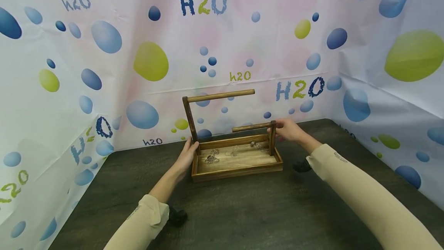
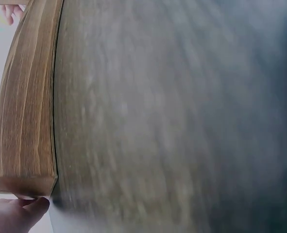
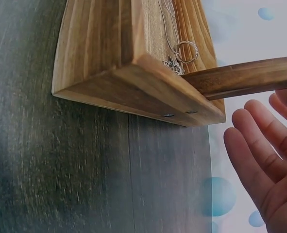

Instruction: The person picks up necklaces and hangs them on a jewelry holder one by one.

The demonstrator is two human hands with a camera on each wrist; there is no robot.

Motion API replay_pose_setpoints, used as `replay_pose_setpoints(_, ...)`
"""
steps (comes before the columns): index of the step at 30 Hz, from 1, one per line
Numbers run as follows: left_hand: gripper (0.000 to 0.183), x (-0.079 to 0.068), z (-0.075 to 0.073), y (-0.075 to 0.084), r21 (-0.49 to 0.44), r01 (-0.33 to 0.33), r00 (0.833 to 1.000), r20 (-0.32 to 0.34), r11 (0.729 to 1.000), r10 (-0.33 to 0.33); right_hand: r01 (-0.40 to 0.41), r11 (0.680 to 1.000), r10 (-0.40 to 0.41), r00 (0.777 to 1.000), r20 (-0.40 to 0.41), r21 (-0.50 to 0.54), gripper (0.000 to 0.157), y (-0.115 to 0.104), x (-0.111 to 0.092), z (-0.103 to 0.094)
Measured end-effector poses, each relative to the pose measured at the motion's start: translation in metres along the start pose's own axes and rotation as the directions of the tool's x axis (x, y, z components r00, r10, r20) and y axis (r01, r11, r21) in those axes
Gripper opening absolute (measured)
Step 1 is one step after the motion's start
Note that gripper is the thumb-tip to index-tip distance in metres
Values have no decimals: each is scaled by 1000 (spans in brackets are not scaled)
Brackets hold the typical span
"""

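Observation:
A wooden jewelry stand (image 1: 237, 173) rests on the dark table, its shallow tray holding silver-coloured jewelry (image 1: 212, 156). A tall post with a horizontal bar (image 1: 222, 95) rises at the tray's left end; a shorter post with a lower bar (image 1: 251, 127) rises at the right. My left hand (image 1: 186, 154) grips the stand's left end, by the foot of the tall post. Around the upper part of the short post, my right hand (image 1: 286, 129) holds with thumb and forefinger. The other right fingers (image 3: 255, 155) extend loosely beside it in the right wrist view.
The dark wood-grain table (image 1: 263, 207) extends in front of the stand and to both sides. Behind and beside it hangs a white backdrop (image 1: 208, 34) with blue and green spots and H2O lettering. A ring (image 3: 187, 51) lies in the tray's right end.

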State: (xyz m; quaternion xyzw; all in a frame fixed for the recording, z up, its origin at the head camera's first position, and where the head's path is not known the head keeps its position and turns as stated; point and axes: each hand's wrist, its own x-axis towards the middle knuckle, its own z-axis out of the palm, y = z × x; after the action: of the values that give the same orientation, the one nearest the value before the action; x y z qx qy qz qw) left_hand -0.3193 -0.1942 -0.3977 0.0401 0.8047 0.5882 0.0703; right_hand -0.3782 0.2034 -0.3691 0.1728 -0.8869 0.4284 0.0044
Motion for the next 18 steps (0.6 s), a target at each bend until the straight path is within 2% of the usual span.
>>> replay_pose_setpoints(7, 74, 2, 4, 1, -76, 36, 999, -24, 996, -38, -41, 999, 41, 999, 24, 20, 27, 3, 9, 4)
replay_pose_setpoints(14, 72, 4, 10, 2, -152, 80, 994, -67, 985, -91, -55, 996, 46, 992, 113, 77, 34, 8, 19, 9)
replay_pose_setpoints(18, 74, 4, 14, 2, -159, 88, 991, -85, 983, -102, -35, 999, 29, 986, 162, 32, 34, 13, 24, 10)
